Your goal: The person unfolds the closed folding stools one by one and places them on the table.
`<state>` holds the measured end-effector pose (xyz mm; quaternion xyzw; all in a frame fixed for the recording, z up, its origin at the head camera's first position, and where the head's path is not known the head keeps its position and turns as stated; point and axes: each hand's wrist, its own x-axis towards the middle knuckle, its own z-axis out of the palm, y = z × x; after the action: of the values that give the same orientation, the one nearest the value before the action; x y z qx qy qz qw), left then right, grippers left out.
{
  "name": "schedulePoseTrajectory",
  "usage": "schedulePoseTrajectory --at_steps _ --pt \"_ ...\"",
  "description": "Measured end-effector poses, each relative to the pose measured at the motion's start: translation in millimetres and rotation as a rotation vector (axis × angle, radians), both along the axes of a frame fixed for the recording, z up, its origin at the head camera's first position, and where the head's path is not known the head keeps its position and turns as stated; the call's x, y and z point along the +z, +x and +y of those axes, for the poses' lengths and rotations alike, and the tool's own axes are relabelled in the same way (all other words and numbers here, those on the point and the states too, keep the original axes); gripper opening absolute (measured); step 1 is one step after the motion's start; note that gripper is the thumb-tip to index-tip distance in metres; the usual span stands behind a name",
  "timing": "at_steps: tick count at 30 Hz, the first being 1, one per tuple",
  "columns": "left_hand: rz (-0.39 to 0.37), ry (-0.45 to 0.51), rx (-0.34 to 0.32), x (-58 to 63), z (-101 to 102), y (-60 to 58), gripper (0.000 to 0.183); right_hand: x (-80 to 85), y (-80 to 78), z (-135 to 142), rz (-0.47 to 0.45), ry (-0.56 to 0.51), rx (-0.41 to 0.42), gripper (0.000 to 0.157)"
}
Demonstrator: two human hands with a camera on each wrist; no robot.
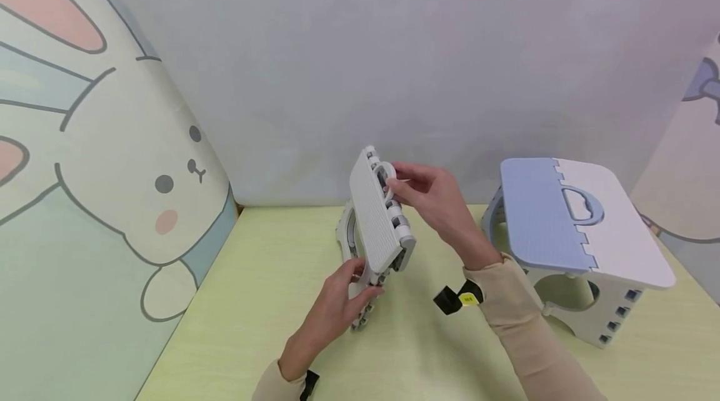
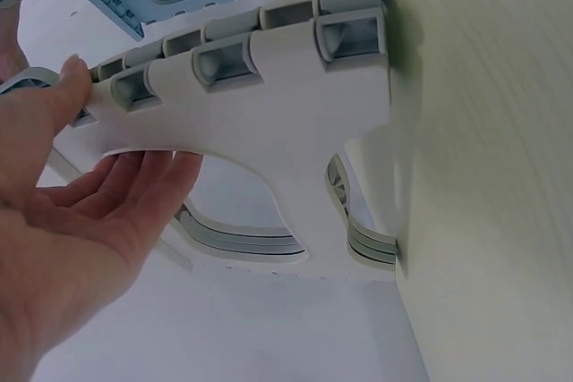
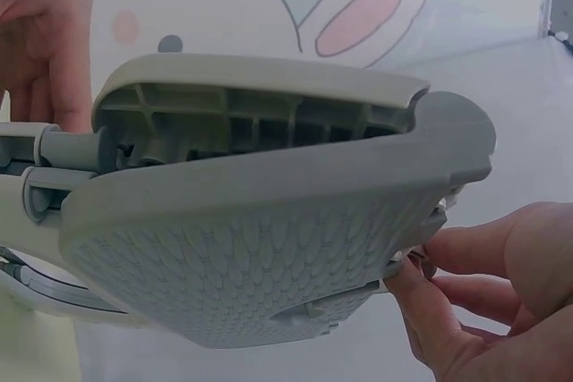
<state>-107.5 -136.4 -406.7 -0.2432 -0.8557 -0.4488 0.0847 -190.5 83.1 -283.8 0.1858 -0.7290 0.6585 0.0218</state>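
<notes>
On the yellow-green tabletop (image 1: 270,251), left of an upright blue-and-white stool (image 1: 540,220), I have a partly folded grey-white stool (image 1: 372,217), touching the surface below. My left hand (image 1: 333,302) grips its near leg panel (image 2: 291,105), thumb against the hinged edge, fingers curled underneath. My right hand (image 1: 437,198) pinches its handle (image 1: 392,171) between thumb and fingers.
</notes>
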Motion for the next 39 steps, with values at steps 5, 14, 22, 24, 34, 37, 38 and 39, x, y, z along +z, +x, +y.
schedulePoseTrajectory --at_steps 5,14,22,24,34,37,38,39 --pt "0.009 0.020 -0.024 -1.2 -0.5 -1.1 0.045 4.7 0.3 -1.0 0.000 0.025 0.012 0.044" --pt "0.030 0.037 -0.043 -2.4 0.3 -1.5 0.047 12.3 1.3 -4.0 0.004 0.059 0.039 0.044" --pt "-0.008 0.060 -0.031 -1.6 2.3 -0.8 0.049 20.7 1.9 -8.9 0.005 0.103 0.062 0.043" --pt "-0.013 0.068 -0.029 -1.7 2.6 -0.7 0.049 22.6 1.8 -11.0 -0.011 0.101 0.066 0.043" --pt "-0.015 0.122 -0.038 -3.0 3.7 -0.6 0.046 28.9 1.0 -18.6 -0.030 0.143 0.068 0.045" --pt "-0.015 0.128 -0.040 -3.5 3.6 -0.8 0.045 30.3 0.6 -19.9 -0.039 0.156 0.070 0.045" --pt "-0.012 0.129 -0.042 -3.7 3.6 -0.9 0.045 30.6 0.5 -20.2 -0.042 0.158 0.070 0.046" --pt "-0.012 0.130 -0.045 -3.8 3.5 -0.9 0.045 30.8 0.4 -20.5 -0.044 0.163 0.068 0.045"
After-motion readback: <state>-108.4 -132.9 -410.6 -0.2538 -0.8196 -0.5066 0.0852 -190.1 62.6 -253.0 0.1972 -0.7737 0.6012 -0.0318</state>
